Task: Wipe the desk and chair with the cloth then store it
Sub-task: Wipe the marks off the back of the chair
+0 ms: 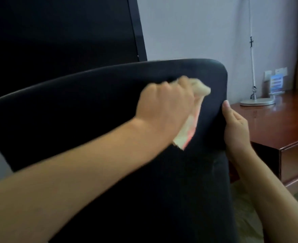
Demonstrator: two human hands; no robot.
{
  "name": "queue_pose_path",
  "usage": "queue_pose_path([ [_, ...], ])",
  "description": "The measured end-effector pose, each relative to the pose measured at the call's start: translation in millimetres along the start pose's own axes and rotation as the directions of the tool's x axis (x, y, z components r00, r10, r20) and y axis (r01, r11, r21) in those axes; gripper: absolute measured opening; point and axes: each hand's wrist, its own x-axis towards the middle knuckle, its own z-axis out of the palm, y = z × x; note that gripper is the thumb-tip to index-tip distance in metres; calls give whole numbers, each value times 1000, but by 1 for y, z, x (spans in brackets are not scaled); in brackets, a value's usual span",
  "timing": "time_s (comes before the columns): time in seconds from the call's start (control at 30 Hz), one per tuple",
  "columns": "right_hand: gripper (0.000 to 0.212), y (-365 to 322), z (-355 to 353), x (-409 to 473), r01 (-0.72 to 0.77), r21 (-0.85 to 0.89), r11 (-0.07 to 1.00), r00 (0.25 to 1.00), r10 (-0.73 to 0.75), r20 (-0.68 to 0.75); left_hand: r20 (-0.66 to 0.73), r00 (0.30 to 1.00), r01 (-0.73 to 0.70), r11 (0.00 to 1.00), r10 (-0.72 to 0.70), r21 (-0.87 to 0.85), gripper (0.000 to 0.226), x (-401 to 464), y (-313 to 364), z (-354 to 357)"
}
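A dark chair [92, 120] back fills most of the view, with a black screen [57, 32] behind it and a brown desk [276, 123] at right bearing a lamp [257, 102] base and a small sign [277, 84]. The left hand [164, 106] curls round a pale cloth [194, 118] with a reddish stripe and seems to press it on the chair's upper right part, though blur hides the fingers. The right hand [236, 127] grips the chair's right edge, thumb in front.
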Motion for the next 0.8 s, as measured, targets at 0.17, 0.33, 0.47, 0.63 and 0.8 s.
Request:
queue_pose_path([
  [0.17,52,2,-2,2,31,-42,999,999,-32,-10,139,970,-177,971,200,-162,9,-85,23,15],
  [0.33,38,8,-1,3,47,-52,998,998,-49,-38,-35,999,16,1000,-15,20,13,-1,-29,2],
  [0.47,44,9,3,2,35,-45,998,996,-39,-80,-68,994,79,996,-82,-43,11,22,-18,1],
  [0.63,45,6,0,1,19,-13,1000,997,-20,-76,195,978,-39,988,68,-149,12,-37,35,13],
  [0.8,44,4,-2,2,37,-25,999,998,-39,-51,146,989,-3,999,10,-48,29,-6,6,-3],
])
